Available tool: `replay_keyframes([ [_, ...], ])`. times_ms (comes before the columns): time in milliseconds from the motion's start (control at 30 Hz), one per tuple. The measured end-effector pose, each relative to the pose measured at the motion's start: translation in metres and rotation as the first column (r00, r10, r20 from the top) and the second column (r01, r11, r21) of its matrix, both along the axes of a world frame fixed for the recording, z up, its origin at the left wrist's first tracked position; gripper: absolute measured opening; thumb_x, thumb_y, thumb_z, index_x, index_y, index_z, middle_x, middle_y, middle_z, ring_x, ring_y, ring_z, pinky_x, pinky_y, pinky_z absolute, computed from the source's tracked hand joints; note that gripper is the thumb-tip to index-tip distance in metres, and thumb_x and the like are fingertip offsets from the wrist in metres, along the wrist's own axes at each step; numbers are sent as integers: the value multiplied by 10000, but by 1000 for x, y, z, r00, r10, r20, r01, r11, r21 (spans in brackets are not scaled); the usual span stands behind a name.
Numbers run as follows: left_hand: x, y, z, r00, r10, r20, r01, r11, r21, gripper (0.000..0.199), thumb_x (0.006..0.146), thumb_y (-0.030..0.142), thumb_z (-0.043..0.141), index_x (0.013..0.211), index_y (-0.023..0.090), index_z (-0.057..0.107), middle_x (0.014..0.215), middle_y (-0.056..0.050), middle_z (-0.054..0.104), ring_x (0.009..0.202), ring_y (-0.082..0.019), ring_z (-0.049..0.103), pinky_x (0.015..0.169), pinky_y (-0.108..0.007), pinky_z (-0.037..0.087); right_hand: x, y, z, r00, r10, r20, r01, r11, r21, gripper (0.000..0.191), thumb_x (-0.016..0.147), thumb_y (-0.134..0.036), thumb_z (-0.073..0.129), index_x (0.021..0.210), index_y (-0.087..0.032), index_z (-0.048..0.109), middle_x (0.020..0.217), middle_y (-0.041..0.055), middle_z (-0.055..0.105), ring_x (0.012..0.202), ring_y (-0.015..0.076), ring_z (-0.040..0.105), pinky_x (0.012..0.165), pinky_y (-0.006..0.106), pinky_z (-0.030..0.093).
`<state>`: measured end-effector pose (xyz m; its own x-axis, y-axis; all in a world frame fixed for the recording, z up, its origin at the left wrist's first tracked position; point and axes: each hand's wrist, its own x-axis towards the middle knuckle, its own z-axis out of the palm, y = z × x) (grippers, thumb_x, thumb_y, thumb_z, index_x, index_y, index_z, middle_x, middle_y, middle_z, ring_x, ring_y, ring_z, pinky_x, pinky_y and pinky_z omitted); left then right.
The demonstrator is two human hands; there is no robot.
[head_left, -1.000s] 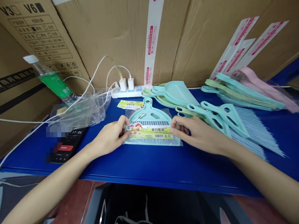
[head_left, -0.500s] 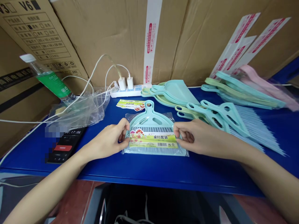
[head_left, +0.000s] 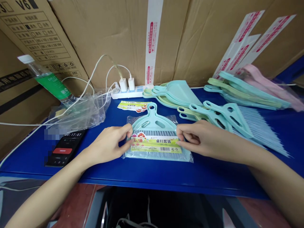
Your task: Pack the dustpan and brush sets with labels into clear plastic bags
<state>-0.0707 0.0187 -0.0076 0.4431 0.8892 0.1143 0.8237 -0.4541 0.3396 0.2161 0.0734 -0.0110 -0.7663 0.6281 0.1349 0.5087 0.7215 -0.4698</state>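
Observation:
In front of me a light-blue dustpan [head_left: 142, 122] lies flat inside a clear plastic bag [head_left: 188, 157], its looped handle pointing away. Grey-blue brush bristles [head_left: 152, 155] show over the pan. A printed card label [head_left: 152, 144] with red mushrooms runs across the bristles. At the left side, my left hand [head_left: 112, 141] pinches the bag near the label's end. My right hand [head_left: 198, 136] has its fingers curled and closed at the opposite side of the bag, close to the label's right end. The fingertips partly hide both edges.
Loose dustpans [head_left: 181, 95] and several brushes [head_left: 229, 118] lie to the right, with bagged sets [head_left: 249, 90] behind. More card labels [head_left: 133, 106] are near a power strip [head_left: 140, 91]. On the left are a phone [head_left: 66, 148], crumpled plastic bags [head_left: 95, 109] and a leaning bottle [head_left: 53, 85].
The card label sits slightly lower over the bristles, and the bag's lower edge has moved a little toward me. Both hands keep nearly the same places.

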Motion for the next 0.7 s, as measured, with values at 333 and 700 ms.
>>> replay_keyframes([
  [333, 7, -2, -14, 957, -290, 33, 262, 905, 336, 303, 1018, 301, 455, 891, 229, 721, 880, -26, 723, 790, -144, 622, 726, -264, 497, -13, -7, -2, 911, 345, -229, -262, 909, 325, 286, 1018, -258, 488, 788, -198, 647, 715, -5, 700, 693, 129, 574, 690, 262, 453],
  [700, 17, -3, -13, 879, -450, -155, 474, 793, 383, 274, 1018, 168, 397, 1085, 127, 660, 1092, -39, 756, 880, -167, 632, 813, -266, 528, -25, -11, -22, 939, 343, 33, -304, 780, 547, 350, 1036, -271, 385, 982, -143, 706, 862, 73, 696, 808, 203, 594, 736, 333, 485],
])
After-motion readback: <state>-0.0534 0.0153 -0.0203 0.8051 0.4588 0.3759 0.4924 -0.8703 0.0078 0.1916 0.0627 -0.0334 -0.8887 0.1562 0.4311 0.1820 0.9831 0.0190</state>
